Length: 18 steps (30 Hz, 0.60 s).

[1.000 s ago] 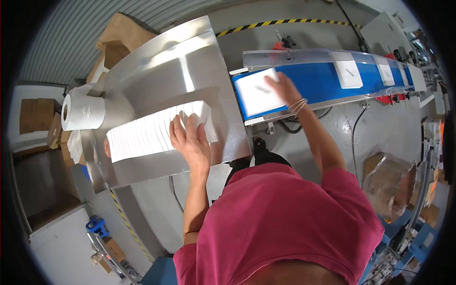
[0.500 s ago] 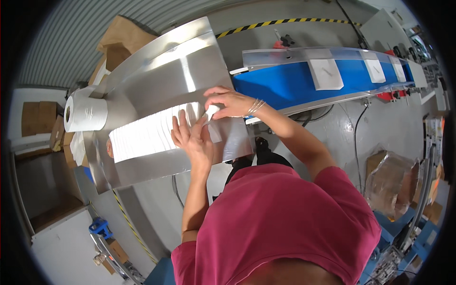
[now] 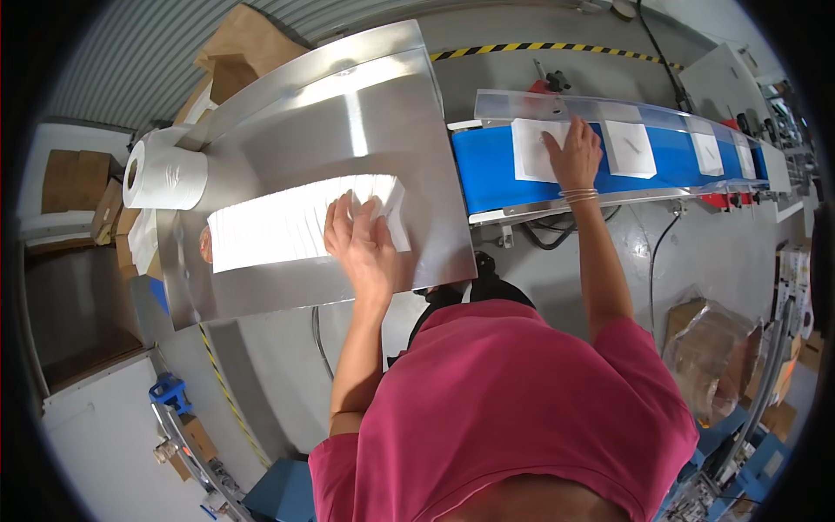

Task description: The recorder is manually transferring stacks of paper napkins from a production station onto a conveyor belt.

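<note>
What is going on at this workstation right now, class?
A person in a red shirt stands at a steel table beside a blue conveyor belt. The left hand rests flat on the near end of a long stack of white sheets lying on the table. The right hand reaches out and presses on a white sheet on the belt. More white sheets lie further along the belt. A roll of white paper sits at the table's left end.

White packet stack and single packet under the hands

A long row of flat white packets (image 3: 296,226) lies on a steel tray (image 3: 365,122); one flat white packet (image 3: 532,150) lies on the blue conveyor belt (image 3: 487,165), two more spaced farther along.
</note>
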{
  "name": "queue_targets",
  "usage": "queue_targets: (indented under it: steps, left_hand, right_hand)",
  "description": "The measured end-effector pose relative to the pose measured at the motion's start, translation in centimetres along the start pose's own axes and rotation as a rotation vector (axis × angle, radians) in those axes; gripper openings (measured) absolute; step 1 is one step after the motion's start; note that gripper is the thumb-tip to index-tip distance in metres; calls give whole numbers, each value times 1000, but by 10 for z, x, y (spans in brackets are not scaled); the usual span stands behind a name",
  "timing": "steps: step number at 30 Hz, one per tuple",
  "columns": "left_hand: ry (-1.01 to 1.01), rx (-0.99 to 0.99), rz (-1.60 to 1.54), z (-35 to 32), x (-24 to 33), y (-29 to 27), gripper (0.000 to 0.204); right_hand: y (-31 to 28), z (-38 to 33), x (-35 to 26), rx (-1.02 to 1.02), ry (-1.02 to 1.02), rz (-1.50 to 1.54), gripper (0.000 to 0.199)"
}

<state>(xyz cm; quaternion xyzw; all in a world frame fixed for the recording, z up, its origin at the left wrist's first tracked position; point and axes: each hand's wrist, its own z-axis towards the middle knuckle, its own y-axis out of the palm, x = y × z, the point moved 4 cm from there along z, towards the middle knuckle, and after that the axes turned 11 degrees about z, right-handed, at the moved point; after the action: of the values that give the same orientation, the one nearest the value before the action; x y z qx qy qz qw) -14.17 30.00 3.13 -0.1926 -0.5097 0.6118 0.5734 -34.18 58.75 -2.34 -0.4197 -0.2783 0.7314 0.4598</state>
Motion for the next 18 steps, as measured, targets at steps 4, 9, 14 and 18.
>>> queue_targets:
  steps: [4,9,14,18]
  left_hand:
    - [12,1,27,-2,-4,0,29]
    - [93,-85,19,1,8,-4,27]
    - [35,40,118,-2,-17,-5,38]
    - [31,-11,45,2,-14,-5,33]
  right_hand:
    - [21,-20,-104,-666,-249,995,53]
    - [53,-49,-167,-892,-644,896,47]
    - [62,-52,-102,-955,160,1285,34]
    - [101,-37,49,-386,-29,684,37]
